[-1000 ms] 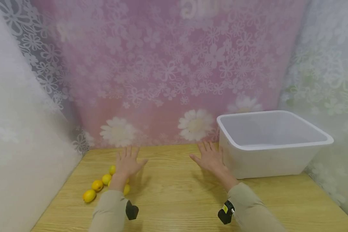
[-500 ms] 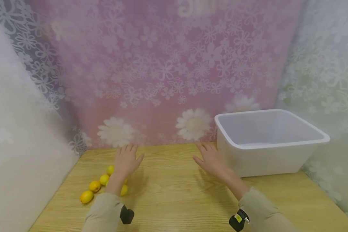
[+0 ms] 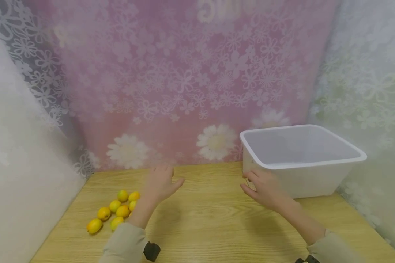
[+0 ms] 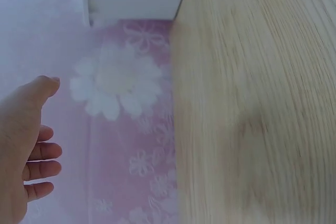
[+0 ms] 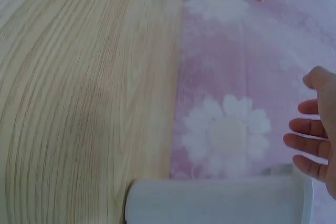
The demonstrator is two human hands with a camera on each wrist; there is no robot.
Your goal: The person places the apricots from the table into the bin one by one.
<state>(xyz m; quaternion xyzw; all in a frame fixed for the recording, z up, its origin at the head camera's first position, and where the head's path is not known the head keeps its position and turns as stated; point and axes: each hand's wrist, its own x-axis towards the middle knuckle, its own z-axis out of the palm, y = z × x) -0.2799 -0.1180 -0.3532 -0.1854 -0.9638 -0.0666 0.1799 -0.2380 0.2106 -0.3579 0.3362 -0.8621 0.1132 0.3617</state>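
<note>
My left hand (image 3: 159,184) hovers above the table, just right of a group of small yellow-orange fruits (image 3: 115,206). Its thumb points out and its fingers bend loosely around nothing; the left wrist view shows the same hand (image 4: 21,145). The forearm may hide some of the fruits. My right hand (image 3: 266,188) is in front of the left side of a white plastic bin (image 3: 319,179). Its fingers are relaxed with nothing in them, as this hand (image 5: 323,124) also shows in the right wrist view. Whether it touches the bin cannot be told.
The wooden table (image 3: 204,219) runs back to a pink flowered backdrop (image 3: 184,91). Pale patterned sheets rise on the left (image 3: 29,164) and right (image 3: 378,146). The bin is open at the top, at the table's right rear.
Both hands have shifted right, and their spread fingers have relaxed into a looser bend. More fruits show beside the left forearm. The head view has turned slightly right.
</note>
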